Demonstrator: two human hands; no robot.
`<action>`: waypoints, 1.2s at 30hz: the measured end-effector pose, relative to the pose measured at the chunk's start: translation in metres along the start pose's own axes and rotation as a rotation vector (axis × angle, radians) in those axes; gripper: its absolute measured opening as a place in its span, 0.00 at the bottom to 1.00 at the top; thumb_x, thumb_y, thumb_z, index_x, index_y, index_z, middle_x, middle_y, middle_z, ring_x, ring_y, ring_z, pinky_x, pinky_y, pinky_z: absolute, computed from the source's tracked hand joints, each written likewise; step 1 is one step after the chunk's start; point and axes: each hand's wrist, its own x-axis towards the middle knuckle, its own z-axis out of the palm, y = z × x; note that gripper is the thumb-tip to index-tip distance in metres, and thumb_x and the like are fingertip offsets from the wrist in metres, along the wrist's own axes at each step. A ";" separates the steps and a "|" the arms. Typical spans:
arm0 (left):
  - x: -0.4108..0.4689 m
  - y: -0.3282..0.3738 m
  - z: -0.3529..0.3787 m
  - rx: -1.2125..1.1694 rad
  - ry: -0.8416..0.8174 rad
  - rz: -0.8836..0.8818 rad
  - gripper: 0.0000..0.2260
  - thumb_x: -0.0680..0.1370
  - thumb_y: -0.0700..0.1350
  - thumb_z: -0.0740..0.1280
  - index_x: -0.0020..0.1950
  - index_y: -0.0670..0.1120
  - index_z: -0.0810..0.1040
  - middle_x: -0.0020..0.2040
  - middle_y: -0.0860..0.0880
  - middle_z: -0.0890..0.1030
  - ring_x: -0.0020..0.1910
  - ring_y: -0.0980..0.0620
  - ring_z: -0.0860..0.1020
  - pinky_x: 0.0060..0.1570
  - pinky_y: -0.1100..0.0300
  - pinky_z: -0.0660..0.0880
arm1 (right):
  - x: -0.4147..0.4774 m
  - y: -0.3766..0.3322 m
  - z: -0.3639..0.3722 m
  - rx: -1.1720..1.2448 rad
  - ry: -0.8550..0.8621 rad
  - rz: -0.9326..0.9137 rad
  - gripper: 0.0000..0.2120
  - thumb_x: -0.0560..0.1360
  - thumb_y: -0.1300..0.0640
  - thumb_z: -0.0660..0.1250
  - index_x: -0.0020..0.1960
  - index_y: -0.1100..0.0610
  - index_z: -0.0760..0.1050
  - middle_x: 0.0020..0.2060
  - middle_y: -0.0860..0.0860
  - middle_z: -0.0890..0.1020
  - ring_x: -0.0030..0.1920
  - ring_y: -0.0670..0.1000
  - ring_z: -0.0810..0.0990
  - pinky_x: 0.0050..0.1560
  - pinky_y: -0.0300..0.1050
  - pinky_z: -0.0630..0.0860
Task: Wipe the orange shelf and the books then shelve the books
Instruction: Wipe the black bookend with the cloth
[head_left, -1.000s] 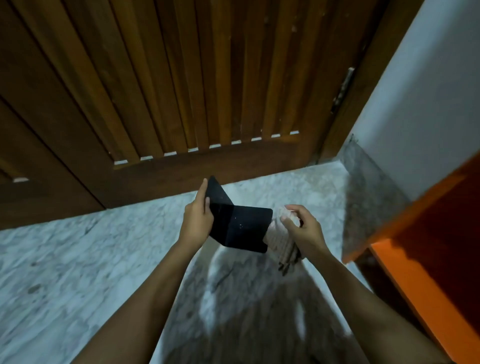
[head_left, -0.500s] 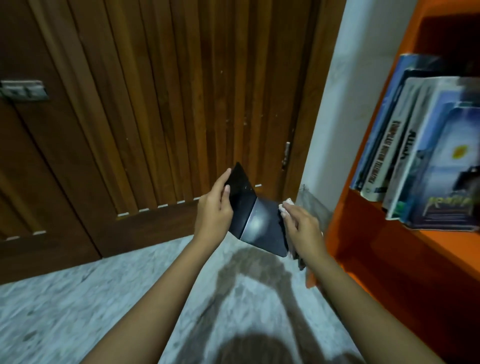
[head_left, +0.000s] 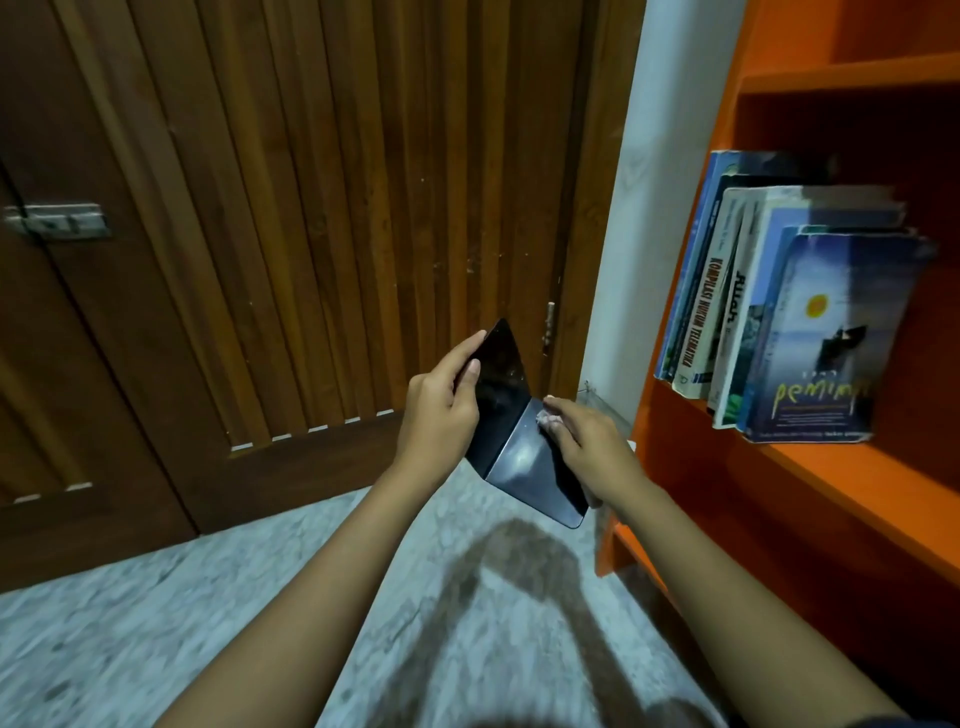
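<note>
A black L-shaped metal bookend (head_left: 511, 441) is held up in front of me over the floor. My left hand (head_left: 441, 410) grips its upright plate by the left edge. My right hand (head_left: 582, 441) presses a pale cloth (head_left: 549, 418) against the lower plate, and most of the cloth is hidden under the fingers. To the right stands the orange shelf (head_left: 852, 467). Several books (head_left: 779, 306) lean upright on its middle board, the front one with a blue cover (head_left: 826, 338).
A brown slatted wooden door (head_left: 311, 208) with a metal latch (head_left: 57, 221) fills the left and centre. A white wall strip (head_left: 639, 182) separates it from the shelf. The floor (head_left: 208, 623) is grey mottled marble, with my shadow on it.
My view has swung up and to the right, bringing the shelf and books into sight. The bookend has risen with both hands, and my right hand with the cloth has moved onto its lower plate.
</note>
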 end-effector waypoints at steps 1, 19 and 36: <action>0.000 0.001 0.000 0.000 -0.008 0.004 0.15 0.81 0.40 0.60 0.68 0.44 0.72 0.50 0.62 0.76 0.42 0.76 0.74 0.45 0.72 0.73 | 0.002 -0.002 -0.001 -0.002 -0.019 0.001 0.17 0.80 0.53 0.57 0.68 0.53 0.70 0.62 0.53 0.77 0.63 0.54 0.74 0.62 0.49 0.70; -0.016 -0.012 -0.002 0.064 0.051 -0.045 0.14 0.81 0.41 0.60 0.65 0.44 0.75 0.51 0.51 0.81 0.39 0.72 0.73 0.46 0.63 0.77 | -0.031 -0.030 0.041 -0.027 -0.232 -0.055 0.11 0.78 0.55 0.59 0.60 0.53 0.72 0.54 0.54 0.81 0.55 0.56 0.77 0.50 0.51 0.74; -0.028 -0.043 -0.009 0.008 0.139 -0.295 0.14 0.82 0.42 0.58 0.66 0.47 0.74 0.61 0.49 0.78 0.62 0.52 0.74 0.55 0.63 0.73 | -0.053 -0.045 0.073 -0.054 -0.397 0.024 0.10 0.77 0.55 0.59 0.56 0.46 0.74 0.46 0.50 0.81 0.48 0.54 0.78 0.41 0.47 0.72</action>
